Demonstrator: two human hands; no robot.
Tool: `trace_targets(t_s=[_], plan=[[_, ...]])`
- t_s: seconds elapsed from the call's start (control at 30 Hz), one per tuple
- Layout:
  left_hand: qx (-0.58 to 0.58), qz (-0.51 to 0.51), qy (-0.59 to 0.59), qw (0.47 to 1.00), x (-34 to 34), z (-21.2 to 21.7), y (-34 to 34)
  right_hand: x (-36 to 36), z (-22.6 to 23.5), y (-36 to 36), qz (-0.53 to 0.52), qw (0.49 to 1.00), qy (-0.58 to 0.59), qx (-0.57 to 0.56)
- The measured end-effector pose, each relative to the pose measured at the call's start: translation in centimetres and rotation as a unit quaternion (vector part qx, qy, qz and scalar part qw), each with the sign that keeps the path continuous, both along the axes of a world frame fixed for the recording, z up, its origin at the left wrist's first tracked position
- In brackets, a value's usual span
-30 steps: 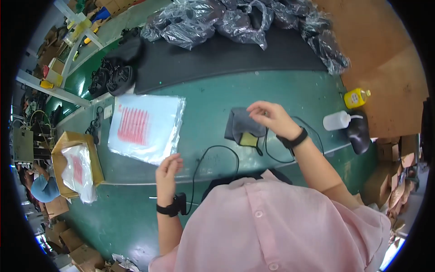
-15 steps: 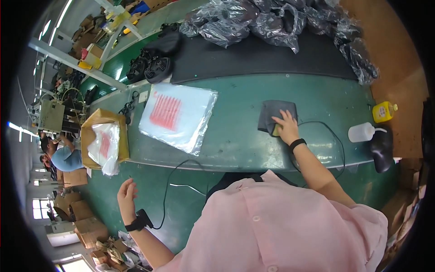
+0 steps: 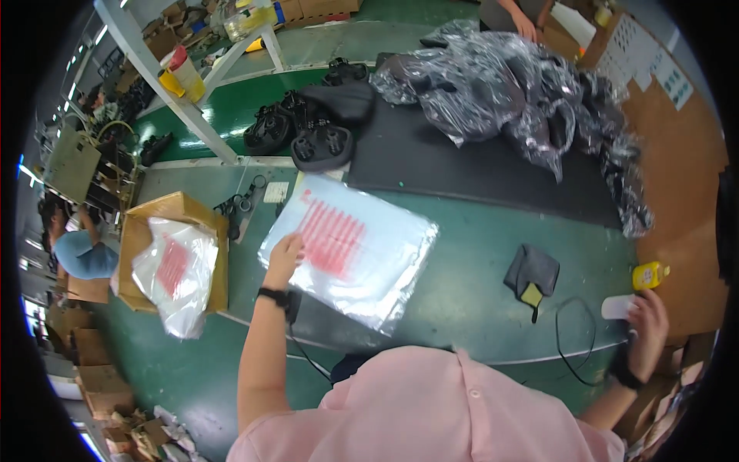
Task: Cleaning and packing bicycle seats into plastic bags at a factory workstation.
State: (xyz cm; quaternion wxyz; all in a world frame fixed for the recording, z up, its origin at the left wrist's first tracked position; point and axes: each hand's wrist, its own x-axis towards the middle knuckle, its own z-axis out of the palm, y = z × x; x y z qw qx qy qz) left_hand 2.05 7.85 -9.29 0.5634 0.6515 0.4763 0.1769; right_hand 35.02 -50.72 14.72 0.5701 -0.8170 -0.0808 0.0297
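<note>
My left hand (image 3: 285,260) is over the near-left edge of a stack of clear plastic bags (image 3: 392,254) with red print, its fingers loosely bent and nothing seen in them. At the right end of the table, my right hand (image 3: 649,319) closes around the nozzle end of a white squeeze bottle (image 3: 617,307); its fingers are partly blurred and hide the nozzle. A yellow bottle (image 3: 650,275) stands just beyond that hand. Between my hands a dark grey cloth (image 3: 533,269) lies folded, with a yellow-green piece (image 3: 531,294) at its near side.
Black shoes (image 3: 322,145) and a black mat (image 3: 431,162) bearing plastic-wrapped items (image 3: 493,88) line the far side. Scissors (image 3: 245,203) lie left of the stack, near a carton (image 3: 219,266) of bags. A cable (image 3: 560,339) loops at the front edge. Another person's hand (image 3: 526,27) shows at the top.
My right hand has left the grey cloth and moved right to the white bottle. My left hand has come up from beside the table onto the plastic bags. The view has shifted.
</note>
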Motion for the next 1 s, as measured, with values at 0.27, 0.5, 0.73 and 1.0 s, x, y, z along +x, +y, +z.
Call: trace_targets(t_s=[0.27,0.5,0.73,1.0], plan=[[-0.256,0.209,-0.199,0.922,21.5,-4.3,11.0,-10.5,13.7,11.6,-0.097,0.941,-0.312,0.090],[-0.078,0.402,-0.337,0.848,20.7,-8.9,13.6,-9.9,-2.9,33.9,0.193,0.977,0.084,-0.043],[-0.200,0.031,-0.170,0.964,0.9,3.3,6.4,-9.9,-9.3,40.7,0.396,0.814,-0.312,-0.290],[-0.239,-0.030,-0.188,0.952,-1.7,12.8,0.1,-10.8,-12.5,40.3,0.661,0.712,0.087,-0.221]])
